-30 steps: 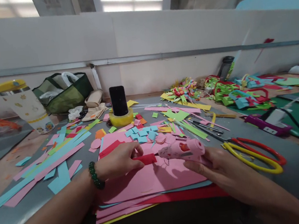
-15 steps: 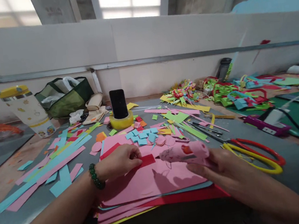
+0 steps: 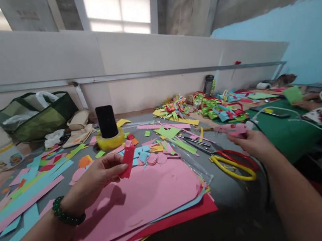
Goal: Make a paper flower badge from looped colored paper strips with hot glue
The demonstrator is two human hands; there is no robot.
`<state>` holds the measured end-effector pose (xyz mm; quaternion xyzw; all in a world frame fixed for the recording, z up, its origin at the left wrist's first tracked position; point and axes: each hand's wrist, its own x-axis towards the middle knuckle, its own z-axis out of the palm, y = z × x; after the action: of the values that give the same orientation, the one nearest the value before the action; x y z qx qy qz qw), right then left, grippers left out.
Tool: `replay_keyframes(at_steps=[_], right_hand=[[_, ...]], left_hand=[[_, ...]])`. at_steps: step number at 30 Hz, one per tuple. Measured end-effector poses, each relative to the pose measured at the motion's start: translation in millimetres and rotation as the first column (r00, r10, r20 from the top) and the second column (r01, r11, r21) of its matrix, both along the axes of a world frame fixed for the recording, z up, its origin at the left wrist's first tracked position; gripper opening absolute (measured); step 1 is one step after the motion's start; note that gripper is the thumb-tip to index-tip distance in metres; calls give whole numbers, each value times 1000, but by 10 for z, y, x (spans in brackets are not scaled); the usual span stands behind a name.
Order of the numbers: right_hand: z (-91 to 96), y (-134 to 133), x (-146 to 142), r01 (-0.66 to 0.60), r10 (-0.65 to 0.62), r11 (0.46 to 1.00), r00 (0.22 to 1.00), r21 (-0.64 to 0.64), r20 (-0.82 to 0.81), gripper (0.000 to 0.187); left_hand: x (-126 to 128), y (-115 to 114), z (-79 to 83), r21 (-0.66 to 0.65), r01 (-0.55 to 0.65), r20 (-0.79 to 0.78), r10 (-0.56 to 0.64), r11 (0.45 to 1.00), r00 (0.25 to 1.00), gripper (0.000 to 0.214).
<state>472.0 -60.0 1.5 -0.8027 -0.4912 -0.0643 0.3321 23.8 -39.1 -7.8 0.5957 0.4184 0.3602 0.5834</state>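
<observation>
My left hand [image 3: 103, 173], with a green bead bracelet [image 3: 68, 212] on its wrist, pinches a small red paper strip [image 3: 128, 161]. The strip is held up, tilted, above the left part of a stack of coloured paper whose top is a pink sheet [image 3: 154, 187]. Over at the right, my right hand [image 3: 253, 144] is closed around a pink glue gun [image 3: 232, 128] with its nozzle pointing left. The gun is beyond the scissors [image 3: 234, 168], which have red and yellow handles. Part of the gun's grip is hidden by my fingers.
A phone [image 3: 106, 121] leans upright in a yellow tape roll [image 3: 110, 139]. Cut paper strips [image 3: 46, 171] cover the left side. Blue squares [image 3: 143, 154] and pink circles [image 3: 152, 159] lie behind the stack. Another person's hand [image 3: 305, 103] is at the far right, beside a green mat [image 3: 293, 127].
The red strip has been lifted off the pink sheet by my left hand. My right hand has carried the glue gun away to the right. The view has turned right.
</observation>
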Motion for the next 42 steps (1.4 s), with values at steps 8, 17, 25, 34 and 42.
replay_keyframes(at_steps=[8, 17, 25, 34, 42], right_hand=[[-34, 52, -93, -108, 100, 985, 993, -137, -63, 41], [309, -317, -222, 60, -37, 952, 996, -300, 84, 45], [94, -391, -1762, -912, 847, 406, 402, 64, 348, 25], [-65, -7, -2241, -974, 979, 95, 129, 206, 160, 9], [-104, 50, -2247, -880, 847, 401, 250, 254, -470, 29]], left_hand=[[26, -38, 64, -82, 13, 57, -8, 997, 998, 26], [52, -65, 76, -150, 13, 194, 17, 989, 981, 26], [139, -87, -12, -209, 151, 226, -103, 966, 969, 29], [146, -117, 7, -166, 166, 179, -136, 972, 974, 29], [200, -127, -7, 125, 86, -104, -73, 988, 992, 26]])
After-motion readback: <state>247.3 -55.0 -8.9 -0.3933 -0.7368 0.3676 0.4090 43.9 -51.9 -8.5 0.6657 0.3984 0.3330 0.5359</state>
